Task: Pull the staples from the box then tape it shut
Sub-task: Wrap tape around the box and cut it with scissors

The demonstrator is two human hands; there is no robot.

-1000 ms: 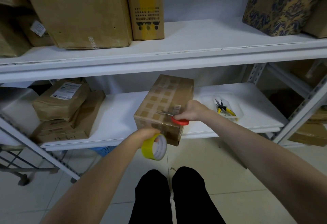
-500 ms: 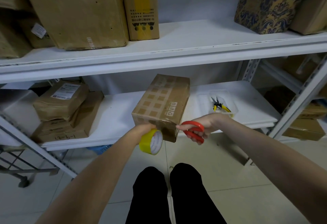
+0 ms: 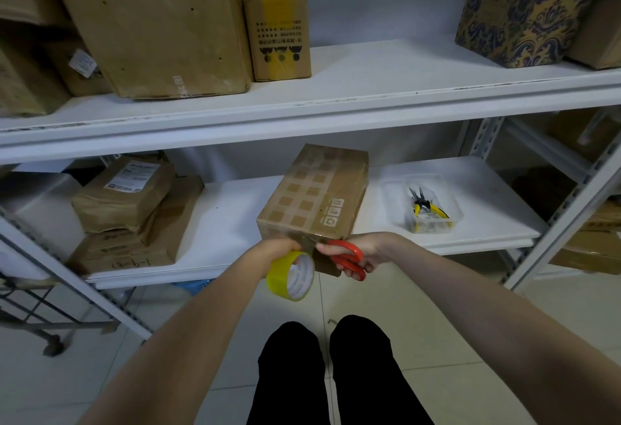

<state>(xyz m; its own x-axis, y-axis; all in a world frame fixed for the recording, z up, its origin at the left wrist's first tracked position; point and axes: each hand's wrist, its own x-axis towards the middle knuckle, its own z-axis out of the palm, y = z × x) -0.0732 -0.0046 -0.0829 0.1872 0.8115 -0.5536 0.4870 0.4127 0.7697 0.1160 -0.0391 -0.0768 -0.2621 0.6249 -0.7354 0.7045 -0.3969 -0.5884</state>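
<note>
A brown cardboard box lies on the lower white shelf, its near end at the shelf's front edge and its top covered in clear tape. My left hand holds a yellow tape roll just below the box's near end. My right hand grips red-handled scissors, their blades pointing left at the box's near edge, close to the tape roll. The blade tips are hard to make out.
A clear plastic tray with yellow-handled pliers sits right of the box. Stacked brown parcels lie to the left. More boxes stand on the upper shelf. My legs are over a tiled floor.
My right hand drew the scissors off the box top, dropped to the front right, then came in against the box's near edge. The left hand with the tape roll stayed near the front.
</note>
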